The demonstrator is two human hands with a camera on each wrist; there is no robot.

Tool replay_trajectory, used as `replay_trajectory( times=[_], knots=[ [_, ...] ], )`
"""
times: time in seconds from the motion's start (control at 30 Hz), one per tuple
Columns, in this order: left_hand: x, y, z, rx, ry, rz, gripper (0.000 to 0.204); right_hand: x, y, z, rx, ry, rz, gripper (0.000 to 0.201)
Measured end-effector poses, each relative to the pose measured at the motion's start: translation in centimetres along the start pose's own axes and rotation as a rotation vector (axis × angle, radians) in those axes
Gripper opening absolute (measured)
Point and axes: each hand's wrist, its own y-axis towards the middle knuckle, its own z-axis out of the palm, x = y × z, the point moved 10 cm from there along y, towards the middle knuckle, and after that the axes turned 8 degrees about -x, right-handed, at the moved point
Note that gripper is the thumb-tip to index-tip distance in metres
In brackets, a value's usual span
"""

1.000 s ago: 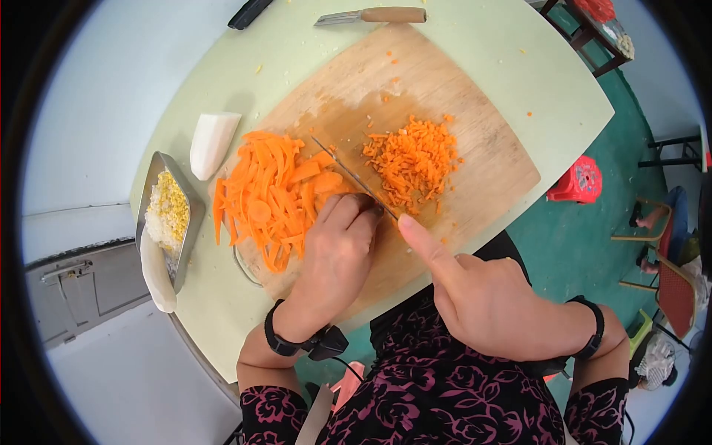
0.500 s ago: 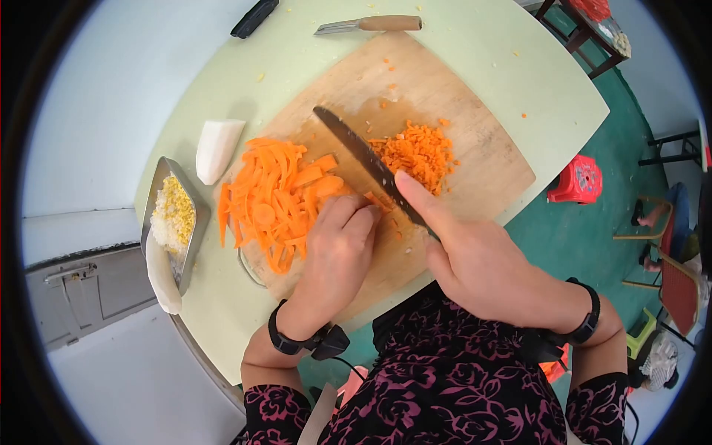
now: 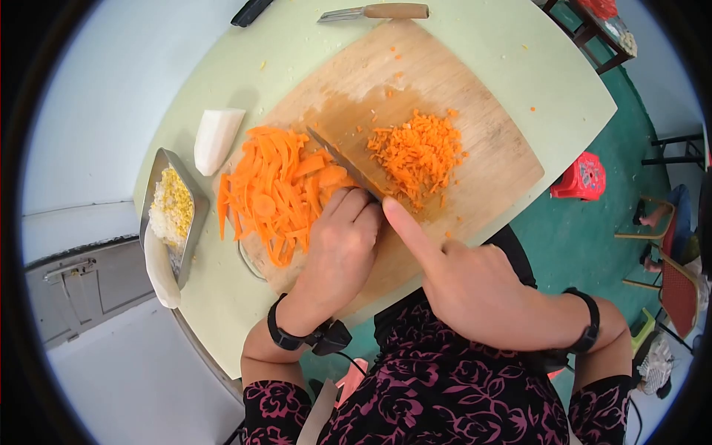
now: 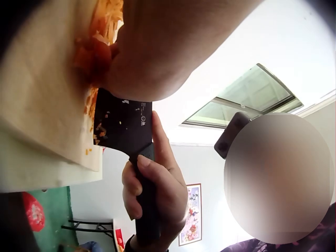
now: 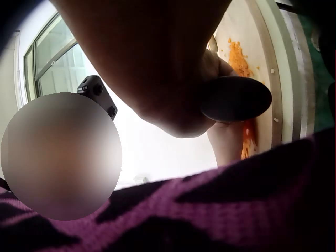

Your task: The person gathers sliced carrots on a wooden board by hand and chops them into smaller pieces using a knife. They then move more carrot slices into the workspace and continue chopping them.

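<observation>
My right hand (image 3: 475, 289) grips the black handle of a cleaver (image 4: 123, 121), its index finger stretched along the blade's spine. In the head view the blade stands edge down on the wooden cutting board (image 3: 493, 141), close beside my left fingertips. My left hand (image 3: 343, 233) has its fingers bent over carrot strips, mostly hidden under them, and holds these against the board. Left of the blade lies a heap of long carrot strips (image 3: 263, 185). On the blade's right sits a pile of finely chopped carrot (image 3: 419, 152). Carrot bits cling to the blade in the left wrist view.
A peeled white radish piece (image 3: 219, 141) lies left of the board. Beside it, a metal tray (image 3: 194, 226) holds yellow and white chopped bits, with a long white piece (image 3: 159, 271) on its edge. A wooden-handled peeler (image 3: 397, 10) lies beyond the board. A red stool (image 3: 582, 178) stands right of the table.
The cleaver was tilted with its broad side showing half a second ago; now it is upright and nearer my left hand. The left hand keeps its hold on the strips.
</observation>
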Motion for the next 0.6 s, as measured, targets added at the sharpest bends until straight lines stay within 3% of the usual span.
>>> replay_trajectory(
  times=[0.17, 0.27, 0.43, 0.6],
  knots=[
    [0.0, -0.2, 0.1, -0.008, 0.041, 0.009, 0.019, -2.5, 2.0, -0.4, -0.201, 0.307, 0.087, 0.066],
    [-0.7, -0.1, -0.4, -0.041, 0.078, 0.059, 0.018, -4.2, 1.9, -1.0, -0.216, 0.521, 0.212, 0.065],
    [-0.7, 0.4, -0.7, 0.022, 0.025, 0.006, 0.021, -5.2, 1.1, -4.7, -0.328, 0.545, 0.174, 0.058],
    [-0.2, -0.2, -0.4, -0.017, 0.012, -0.052, 0.027, -3.6, -0.3, -4.7, -0.269, 0.268, 0.041, 0.062]
  ],
)
